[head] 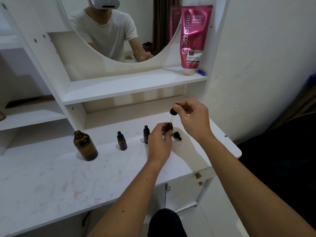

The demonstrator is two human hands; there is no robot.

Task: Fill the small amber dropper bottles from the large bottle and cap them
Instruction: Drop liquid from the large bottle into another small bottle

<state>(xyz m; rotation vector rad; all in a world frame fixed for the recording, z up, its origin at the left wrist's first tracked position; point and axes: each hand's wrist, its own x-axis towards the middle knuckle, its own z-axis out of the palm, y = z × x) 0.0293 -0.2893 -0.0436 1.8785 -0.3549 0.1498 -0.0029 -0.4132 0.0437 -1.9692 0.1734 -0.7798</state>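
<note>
Head view looks down on a white tabletop (71,177). Right of centre, the left hand (159,142) has its grip closed round a small amber dropper bottle (170,127) whose neck is open. Just above it, the right hand (193,117) pinches a black dropper cap (173,111) by its bulb; the thin glass pipette below the cap slants down toward the bottle mouth, though whether its tip is inside the neck is too fine to tell.

A second small bottle (146,134) with its cap on stands touching or just beside the left hand, partly hidden by it. A third capped bottle (122,141) stands further left, apart from the others. The large amber bottle (85,145) stands uncapped at the left of the group, well apart from the hands. A loose black cap (177,135) lies on its side just right of the held bottle.

The step in hand looks like capping or uncapping this bottle; the level inside it cannot be read. If capping, the next move calls for lining the pipette up with the narrow mouth, lowering it straight and twisting the cap down while the left hand steadies the bottle. If it is empty, the large bottle must be fetched across to pour.
</note>
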